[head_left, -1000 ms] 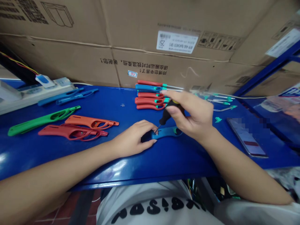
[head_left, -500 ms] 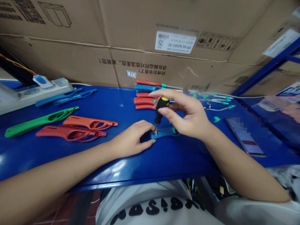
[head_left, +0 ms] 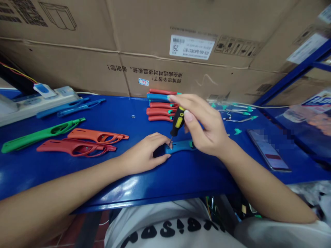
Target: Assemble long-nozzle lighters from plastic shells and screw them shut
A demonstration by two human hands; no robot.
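A blue lighter (head_left: pixel 181 146) lies flat on the blue table, its far part hidden under my right hand. My left hand (head_left: pixel 147 153) grips its near end between thumb and fingers. In my right hand (head_left: pixel 207 129) is a black and yellow screwdriver (head_left: pixel 177 121), held by the handle and tilted slightly. Its tip meets the end of the lighter beside my left fingertips. Behind my right hand, several finished-looking red lighters (head_left: pixel 160 112) and a blue lighter (head_left: pixel 158 97) lie in a row.
To the left lie a green lighter shell (head_left: pixel 41 134), an orange shell (head_left: pixel 97 135), a red shell (head_left: pixel 74 146) and blue shells (head_left: pixel 80 107). Small screws (head_left: pixel 132 116) lie mid-table. A phone (head_left: pixel 269 150) is at right. A power strip (head_left: pixel 38 101) and cardboard boxes (head_left: pixel 144 44) stand behind.
My right hand has turned on the screwdriver handle, its fingers shifting and the yellow patch now facing me. My left hand and the blue lighter keep their place; the view shifts slightly.
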